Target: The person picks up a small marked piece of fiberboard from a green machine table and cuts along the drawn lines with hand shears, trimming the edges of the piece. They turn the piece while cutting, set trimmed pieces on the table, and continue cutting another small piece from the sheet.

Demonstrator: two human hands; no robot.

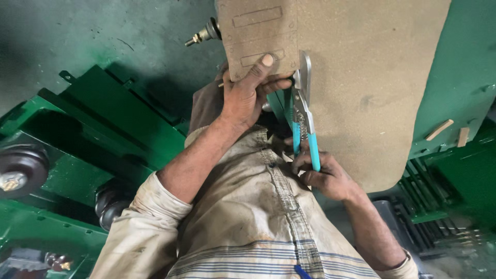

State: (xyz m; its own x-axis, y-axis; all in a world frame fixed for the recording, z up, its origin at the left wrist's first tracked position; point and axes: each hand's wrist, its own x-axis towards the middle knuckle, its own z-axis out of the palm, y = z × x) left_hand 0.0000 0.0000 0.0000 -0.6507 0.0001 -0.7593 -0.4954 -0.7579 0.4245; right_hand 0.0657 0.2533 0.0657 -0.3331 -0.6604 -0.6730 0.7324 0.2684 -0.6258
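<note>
A large brown pressboard sheet (372, 77) with rounded corners is held up in front of my chest. My left hand (250, 95) grips its left strip, thumb on top beside a marked rectangular outline. My right hand (326, 176) is closed on the blue handles of metal snips (304, 108). The snips' jaws are set into the sheet's edge just right of my left fingers, with the blades pointing away from me.
Green painted metal frames (119, 124) lie to the left with dark round insulators (20, 168). A threaded metal stud (204, 35) sticks out near the sheet's top left. Two small wooden pieces (439, 129) rest on a green surface at right, above dark finned parts (434, 206).
</note>
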